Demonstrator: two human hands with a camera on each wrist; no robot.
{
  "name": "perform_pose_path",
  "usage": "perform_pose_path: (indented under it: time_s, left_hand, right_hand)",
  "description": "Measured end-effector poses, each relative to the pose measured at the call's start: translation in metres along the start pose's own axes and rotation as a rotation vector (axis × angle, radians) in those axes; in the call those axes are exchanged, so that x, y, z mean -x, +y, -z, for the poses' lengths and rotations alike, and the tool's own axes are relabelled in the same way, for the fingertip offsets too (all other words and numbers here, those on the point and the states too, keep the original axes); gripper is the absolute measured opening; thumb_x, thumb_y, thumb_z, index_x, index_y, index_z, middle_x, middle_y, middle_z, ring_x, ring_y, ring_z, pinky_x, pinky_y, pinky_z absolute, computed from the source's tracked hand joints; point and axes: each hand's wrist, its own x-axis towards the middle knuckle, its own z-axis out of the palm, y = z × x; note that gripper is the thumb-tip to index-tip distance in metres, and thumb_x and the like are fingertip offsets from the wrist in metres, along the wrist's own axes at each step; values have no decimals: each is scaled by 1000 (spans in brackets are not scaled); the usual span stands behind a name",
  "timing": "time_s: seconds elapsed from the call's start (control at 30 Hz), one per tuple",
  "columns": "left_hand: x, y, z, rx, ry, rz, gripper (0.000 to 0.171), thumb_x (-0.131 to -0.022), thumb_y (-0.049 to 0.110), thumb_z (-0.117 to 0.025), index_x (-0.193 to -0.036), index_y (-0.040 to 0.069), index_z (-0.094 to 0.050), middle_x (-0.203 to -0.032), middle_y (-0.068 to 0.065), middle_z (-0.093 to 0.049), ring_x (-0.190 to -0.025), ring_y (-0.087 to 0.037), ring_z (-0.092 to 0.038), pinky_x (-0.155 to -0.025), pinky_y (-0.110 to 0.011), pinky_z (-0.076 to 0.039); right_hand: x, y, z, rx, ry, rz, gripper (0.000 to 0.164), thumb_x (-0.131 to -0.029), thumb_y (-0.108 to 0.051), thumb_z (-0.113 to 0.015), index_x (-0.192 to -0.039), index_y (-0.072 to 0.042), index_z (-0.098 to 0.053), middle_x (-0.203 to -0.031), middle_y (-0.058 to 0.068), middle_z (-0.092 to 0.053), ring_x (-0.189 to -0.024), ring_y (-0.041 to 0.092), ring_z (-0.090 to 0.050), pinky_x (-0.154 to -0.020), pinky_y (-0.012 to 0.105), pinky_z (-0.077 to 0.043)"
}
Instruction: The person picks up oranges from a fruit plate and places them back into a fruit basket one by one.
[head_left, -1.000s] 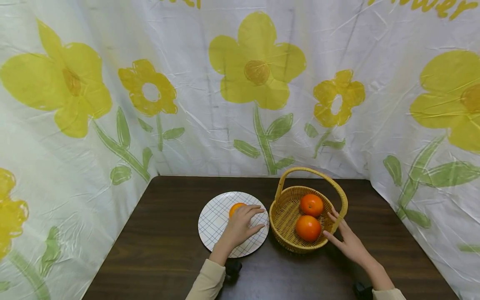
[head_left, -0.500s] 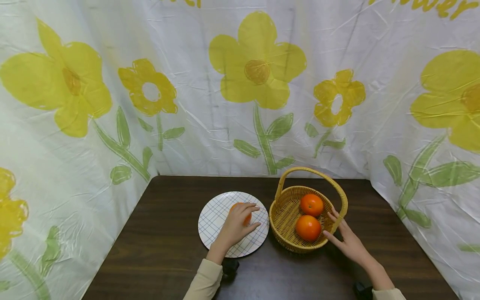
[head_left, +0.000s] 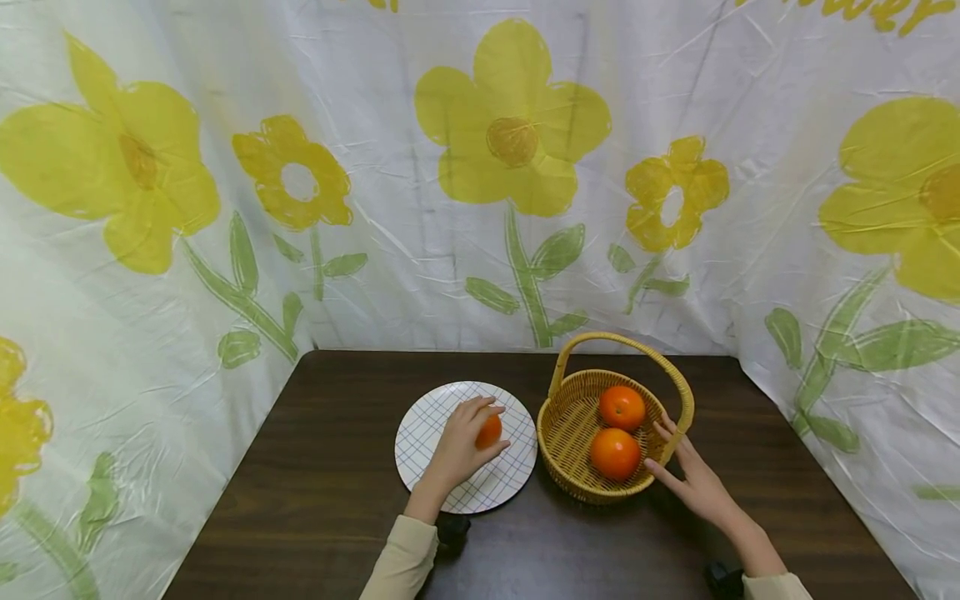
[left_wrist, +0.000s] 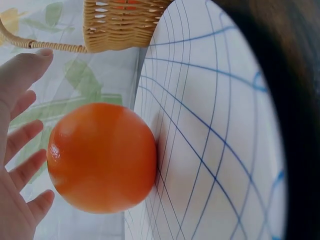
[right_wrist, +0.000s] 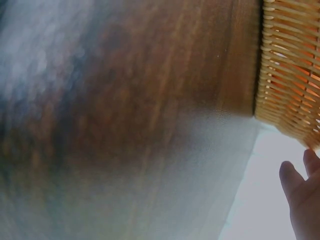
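A smooth, round orange fruit point(left_wrist: 102, 157) rests on a white plate point(head_left: 427, 433) with a blue grid pattern. Over it hovers my left hand point(head_left: 455, 446), fingers spread; in the head view the hand covers part of the fruit. The left wrist view shows these fingers point(left_wrist: 25, 170) close beside the fruit, not wrapped round it. My right hand point(head_left: 701, 483) is at the right side of a wicker basket point(head_left: 570, 475), its relaxed fingers touching the wall near the handle's base. Two more orange fruits, one behind point(head_left: 622, 407) and one in front point(head_left: 615, 454), lie inside the basket.
The basket's arched handle point(head_left: 622, 337) rises above its rim. Plate and basket stand side by side on a dark brown wooden table point(head_left: 322, 475). A white curtain point(head_left: 405, 275) with yellow flowers hangs behind the table and along both sides.
My left hand has shifted a little left, so more of the fruit shows between thumb and fingers. The right hand and basket stay in place.
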Motion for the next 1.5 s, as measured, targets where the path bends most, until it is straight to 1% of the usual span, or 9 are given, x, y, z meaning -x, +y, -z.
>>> perform_pose_path:
  time_s: [0.13,0.23,0.5,0.63,0.77,1.03,1.23,1.5]
  left_hand:
    - [2,-5,0,-15,19,25,52,-75,35,-76,-119,14,-60,-130,-8,-52,-120,-30,-46,-94,-49,-43]
    - [3,-7,-1,-15,17,53,54,-74,36,-76,-121,15,-59,-131,-8,-51,-121,-29,-46,-92,-47,-45]
    - [6,-10,-2,11,-40,164,62,-73,38,-77,-126,15,-54,-135,-9,-46,-123,-28,-43,-90,-45,-48]
    - [7,-10,-1,28,-68,199,65,-73,38,-77,-128,15,-53,-137,-9,-44,-123,-29,-43,-89,-45,-48]
    - [8,-12,-2,27,-83,216,66,-73,39,-77,-129,15,-52,-137,-9,-43,-123,-29,-43,-90,-44,-48]
    - [11,-15,-4,16,-79,229,64,-73,38,-77,-128,18,-52,-137,-8,-44,-123,-28,-42,-89,-44,-49]
    - [11,-18,-6,38,-98,252,63,-74,36,-77,-129,19,-50,-138,-8,-43,-124,-29,-41,-89,-45,-48]
    - [10,-20,-6,66,-103,263,63,-75,34,-76,-130,18,-50,-138,-9,-43,-124,-29,-41,-91,-46,-47]
  right_hand:
    - [-1,0,0,-1,-1,2,66,-92,-30,-57,-147,-11,-26,-155,12,-10,-133,48,-22,-88,71,-29]
    - [-2,1,0,2,4,6,66,-92,-30,-58,-147,-11,-26,-155,12,-10,-133,48,-22,-88,71,-29]
    - [-2,1,0,2,7,13,66,-91,-29,-58,-147,-12,-26,-155,12,-10,-132,49,-22,-88,71,-29]
    - [-1,2,0,4,7,11,66,-91,-29,-58,-147,-12,-26,-155,12,-10,-132,49,-22,-88,71,-29]
    - [-1,2,0,8,6,9,66,-92,-29,-58,-147,-12,-26,-155,12,-10,-132,49,-23,-88,71,-29]
    - [-1,2,0,1,9,15,66,-92,-28,-58,-147,-11,-26,-155,12,-10,-132,49,-23,-87,71,-29]
    - [-1,2,0,-2,12,17,65,-92,-28,-58,-147,-11,-26,-155,11,-9,-132,49,-22,-88,71,-29]
    - [-1,2,-1,-11,11,19,66,-91,-27,-58,-146,-10,-27,-155,12,-10,-132,49,-22,-88,71,-29]
